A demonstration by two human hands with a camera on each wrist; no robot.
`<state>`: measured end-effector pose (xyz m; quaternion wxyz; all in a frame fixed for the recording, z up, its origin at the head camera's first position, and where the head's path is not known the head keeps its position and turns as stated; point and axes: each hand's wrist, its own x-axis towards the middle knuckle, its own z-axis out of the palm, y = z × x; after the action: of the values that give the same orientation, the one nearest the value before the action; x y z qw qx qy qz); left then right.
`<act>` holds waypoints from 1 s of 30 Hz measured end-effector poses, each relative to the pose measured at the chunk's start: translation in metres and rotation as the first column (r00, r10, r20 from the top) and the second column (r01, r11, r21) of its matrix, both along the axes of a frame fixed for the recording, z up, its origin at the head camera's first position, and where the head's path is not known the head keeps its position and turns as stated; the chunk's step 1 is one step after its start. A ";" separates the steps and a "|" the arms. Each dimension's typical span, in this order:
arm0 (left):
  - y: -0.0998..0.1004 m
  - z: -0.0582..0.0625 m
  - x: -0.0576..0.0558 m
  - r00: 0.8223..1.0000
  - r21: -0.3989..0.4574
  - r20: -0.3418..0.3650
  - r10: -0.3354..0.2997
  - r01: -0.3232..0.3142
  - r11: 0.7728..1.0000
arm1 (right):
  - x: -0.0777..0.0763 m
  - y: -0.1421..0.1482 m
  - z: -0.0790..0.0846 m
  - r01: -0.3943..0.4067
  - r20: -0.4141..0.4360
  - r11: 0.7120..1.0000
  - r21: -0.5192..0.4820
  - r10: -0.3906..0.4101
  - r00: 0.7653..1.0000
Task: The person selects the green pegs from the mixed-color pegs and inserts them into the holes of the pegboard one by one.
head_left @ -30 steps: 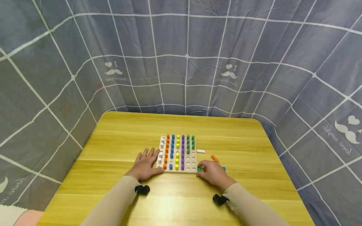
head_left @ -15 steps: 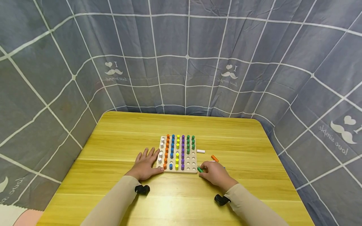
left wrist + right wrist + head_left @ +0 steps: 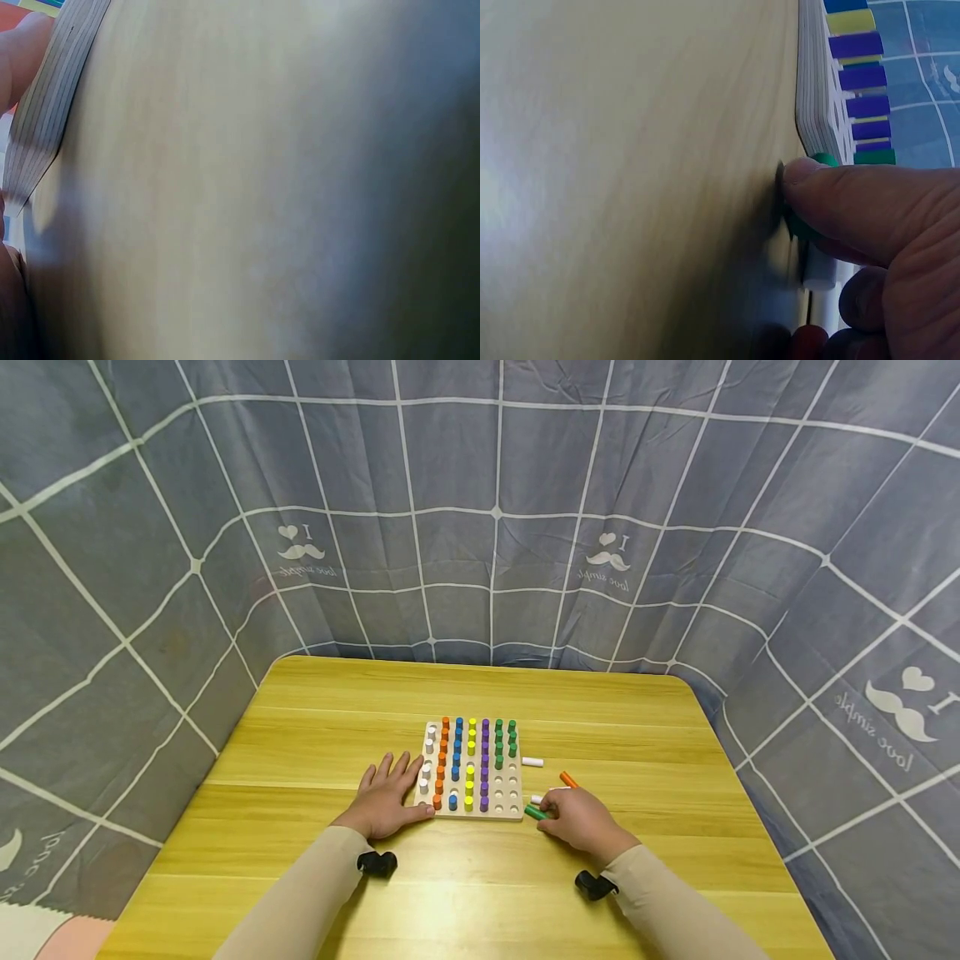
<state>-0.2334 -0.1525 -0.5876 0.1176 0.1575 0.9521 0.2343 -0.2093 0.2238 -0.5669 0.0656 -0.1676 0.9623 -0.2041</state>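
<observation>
A wooden pegboard [image 3: 506, 802] stands on the table with columns of white, orange, blue, yellow, purple and green pegs; several holes at its near right show bare. My left hand [image 3: 386, 797] lies with fingers spread along the board's left edge, its thumb at the near left corner. Just off the near right corner, my right hand [image 3: 581, 821] pinches a green peg [image 3: 536, 812] that points toward the board. In the right wrist view the thumb [image 3: 855, 199] covers much of that green peg [image 3: 802, 225]. The left wrist view catches only the board's layered side [image 3: 52, 97] and some fingers.
Right of the board lie a white peg [image 3: 533, 762] and an orange peg [image 3: 568, 779]. Another white peg [image 3: 537, 799] is partly hidden behind the right hand. The wooden table [image 3: 465, 893] extends all around, with a grey checked curtain [image 3: 457, 552] on its far side.
My right hand has shifted a little to the right, drawing the green peg away from the board's corner. More of the white peg behind it shows now. My left hand stays put.
</observation>
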 end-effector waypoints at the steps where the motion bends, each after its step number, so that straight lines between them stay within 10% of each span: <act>1: 0.000 -0.001 0.000 1.000 -0.003 0.001 0.001 -0.001 1.000 | -0.001 0.001 0.000 -0.003 0.001 1.000 0.000 0.003 1.000; 30: 0.000 -0.001 0.000 1.000 0.019 0.002 0.011 -0.011 1.000 | -0.011 0.003 0.015 0.111 0.091 0.964 -0.241 -0.091 0.992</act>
<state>-0.2330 -0.1529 -0.5882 0.1158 0.1532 0.9506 0.2439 -0.2207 0.2266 -0.5520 0.0716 -0.1169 0.9335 -0.3312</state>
